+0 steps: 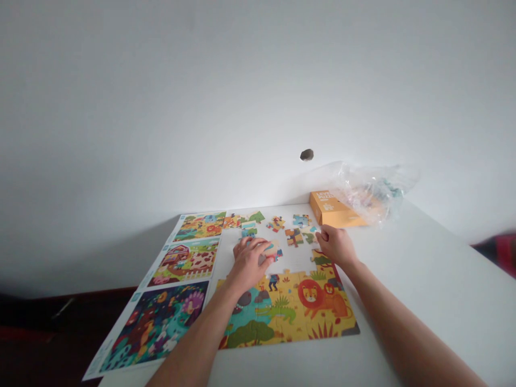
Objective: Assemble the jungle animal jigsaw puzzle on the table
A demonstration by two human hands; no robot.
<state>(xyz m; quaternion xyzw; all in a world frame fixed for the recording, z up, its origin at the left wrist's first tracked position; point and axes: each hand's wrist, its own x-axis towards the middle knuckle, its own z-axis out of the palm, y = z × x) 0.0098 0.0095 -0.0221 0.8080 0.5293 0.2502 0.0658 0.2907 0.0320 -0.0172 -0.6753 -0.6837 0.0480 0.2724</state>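
My left hand (250, 262) is bent over the upper left of a half-joined jigsaw puzzle (282, 312); its thumb and fingers close on a puzzle piece (274, 251). The joined part shows lions, a crocodile and blue water on yellow ground. At the puzzle's upper right edge, my right hand (338, 245) has its fingers curled in. A green and pale loose piece (309, 235) lies at those fingertips; whether they grip it is hidden. More loose pieces lie beyond the hands, among them an orange and brown piece (294, 237) and a blue piece (301, 220).
On the left lies a sheet with three printed pictures (185, 260), overhanging the table edge. An orange puzzle box (332, 209) and a clear plastic bag (374, 196) stand at the back right. Behind the white table (427, 290) rises a wall with a hole (307, 155).
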